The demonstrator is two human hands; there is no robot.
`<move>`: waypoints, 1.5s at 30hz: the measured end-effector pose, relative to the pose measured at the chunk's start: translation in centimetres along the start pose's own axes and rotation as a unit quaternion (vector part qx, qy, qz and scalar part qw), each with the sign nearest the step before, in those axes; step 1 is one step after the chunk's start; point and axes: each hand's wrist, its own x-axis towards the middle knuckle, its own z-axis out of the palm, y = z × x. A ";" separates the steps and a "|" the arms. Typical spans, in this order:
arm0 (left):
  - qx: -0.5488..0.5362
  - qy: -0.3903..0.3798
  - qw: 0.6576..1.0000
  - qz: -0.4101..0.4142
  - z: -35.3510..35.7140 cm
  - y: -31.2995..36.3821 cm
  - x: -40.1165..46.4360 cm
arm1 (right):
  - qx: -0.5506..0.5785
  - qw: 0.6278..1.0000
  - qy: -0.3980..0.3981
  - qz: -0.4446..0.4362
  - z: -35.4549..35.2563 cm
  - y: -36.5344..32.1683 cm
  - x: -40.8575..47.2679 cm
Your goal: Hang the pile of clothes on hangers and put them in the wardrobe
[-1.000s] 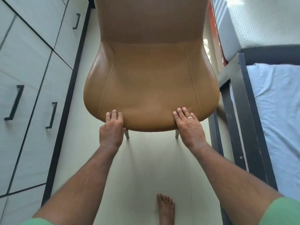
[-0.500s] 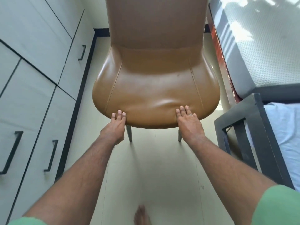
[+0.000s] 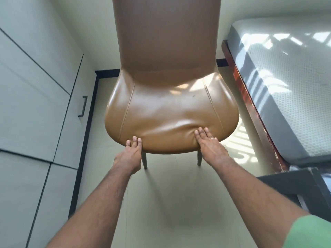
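Left hand [image 3: 128, 156]: fingers [image 3: 134, 141] laid nearly straight over the near-left edge of the chair seat [image 3: 168, 119]; thumb hidden beneath, so a full grip cannot be confirmed.
Right hand [image 3: 212, 149]: fingers [image 3: 201, 133] straight and pressed on the near-right edge, dimpling the padding; a ring [image 3: 211, 138] shows on one finger.
Chair: tan, smooth and shiny, standing on the floor [image 3: 170, 203] between the two hands and stretching ahead of the fingers; two legs show just below them.
Handling: the seat looks padded and slick on a stiff frame, probably moderately heavy; the front rim gives the surest hold, thumbs under it.
Clothes: no pile and no hangers are in view; where they lie cannot be told.
Wardrobe [image 3: 35, 104]: closed pale doors well to the left of the left fingers, one dark handle [image 3: 83, 106] visible; contents hidden.
Bed [image 3: 286, 97]: mattress to the right of the right fingers, nothing seen lying on it.
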 end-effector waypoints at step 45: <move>-0.013 -0.009 1.000 0.016 -24.3 0.2 26.2 | 0.076 0.994 -0.069 0.026 -18.0 6.3 30.6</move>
